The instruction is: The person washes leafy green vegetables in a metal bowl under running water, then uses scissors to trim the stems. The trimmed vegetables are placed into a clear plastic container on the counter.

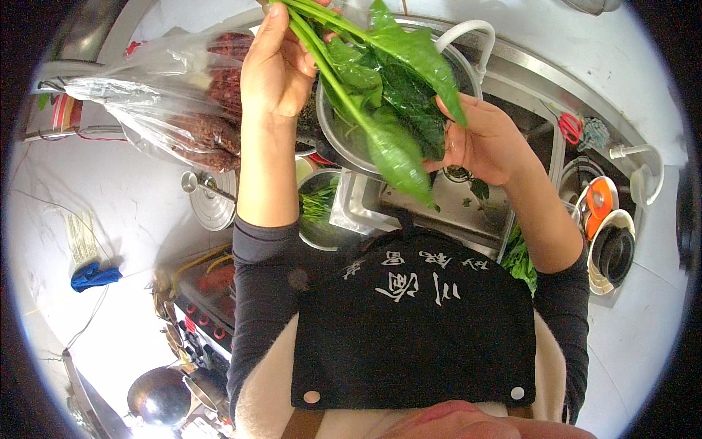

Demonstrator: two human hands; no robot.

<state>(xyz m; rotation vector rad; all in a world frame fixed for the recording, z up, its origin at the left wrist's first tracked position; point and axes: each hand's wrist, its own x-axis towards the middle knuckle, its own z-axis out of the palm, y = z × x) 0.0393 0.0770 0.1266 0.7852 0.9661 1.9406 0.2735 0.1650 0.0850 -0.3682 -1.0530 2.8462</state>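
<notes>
A bunch of wet leafy greens [384, 93], which look like spinach, is held up over a round metal basin [334, 131]. My left hand [279, 66] grips the pale green stems near the top edge of the view. At the leaf end, my right hand [482, 137] has its fingers against the leaves, with the thumb on top and the other fingers partly beneath them. The basin stands in a stainless steel sink [439, 206], and the greens hide much of its inside. A white curved faucet [471, 27] arches over the basin's far rim.
At left hangs a clear plastic bag [159, 110] of dark reddish-brown food. A metal bowl of cut greens [321, 203] sits near my left forearm. Further leafy greens [520, 252] lie below my right forearm. Red-handled scissors [570, 127] and stacked bowls [611, 252] are at right.
</notes>
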